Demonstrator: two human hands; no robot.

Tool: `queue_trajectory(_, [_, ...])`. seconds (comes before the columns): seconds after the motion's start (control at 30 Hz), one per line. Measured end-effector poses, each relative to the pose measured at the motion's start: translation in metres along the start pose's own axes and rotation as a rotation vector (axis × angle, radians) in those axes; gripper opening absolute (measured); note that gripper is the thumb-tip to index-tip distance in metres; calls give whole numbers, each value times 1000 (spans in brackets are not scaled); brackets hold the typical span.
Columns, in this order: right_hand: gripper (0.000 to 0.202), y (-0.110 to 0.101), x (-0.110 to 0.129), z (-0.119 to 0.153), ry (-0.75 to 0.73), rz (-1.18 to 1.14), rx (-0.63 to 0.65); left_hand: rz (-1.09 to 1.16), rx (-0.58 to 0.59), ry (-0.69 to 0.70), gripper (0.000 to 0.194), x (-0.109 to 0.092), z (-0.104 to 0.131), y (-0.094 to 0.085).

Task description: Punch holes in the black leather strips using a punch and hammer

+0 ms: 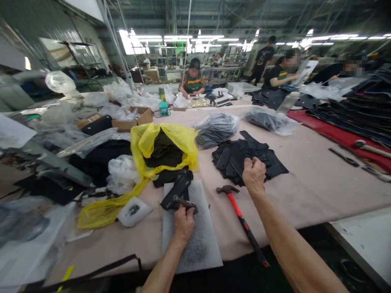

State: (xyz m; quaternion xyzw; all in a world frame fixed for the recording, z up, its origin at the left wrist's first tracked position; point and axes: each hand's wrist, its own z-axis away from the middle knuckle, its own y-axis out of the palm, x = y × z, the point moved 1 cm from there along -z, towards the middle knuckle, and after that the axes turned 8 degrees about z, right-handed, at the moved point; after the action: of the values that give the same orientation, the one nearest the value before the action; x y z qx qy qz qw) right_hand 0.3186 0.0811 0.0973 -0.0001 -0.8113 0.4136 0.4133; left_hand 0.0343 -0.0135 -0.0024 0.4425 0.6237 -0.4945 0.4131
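Note:
My left hand (pixel 184 223) is closed around a small dark metal tool (pixel 182 201), its kind not clear. The tool lies over the near end of a black flat piece (pixel 177 189) on a pale grey board (pixel 200 240). Out to the right, my right hand (pixel 255 174) has its fingers curled together at a heap of black flat pieces (pixel 276 160). It pinches the edge of one black piece (pixel 234 159) there; the fingertips are partly hidden. Between my arms a claw hammer (pixel 240 215) with a red and black handle rests on the table.
A yellow plastic bag (pixel 139 150) of dark fabric stands open beyond the board. Behind the heap lie plastic-wrapped bundles (pixel 216 128). Dark fabric is stacked (pixel 360 108) at the right. Across the table a person (pixel 194 79) works; several others are farther back.

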Motion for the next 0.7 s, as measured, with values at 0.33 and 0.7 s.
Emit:
queue_trajectory(0.33, [52,85,97,128,-862,111,773,-89,133,170,19,3,10,3])
queue_trajectory(0.7, [27,108,115,148,-1488,175,998,-163,291,339,34,-2,16,5])
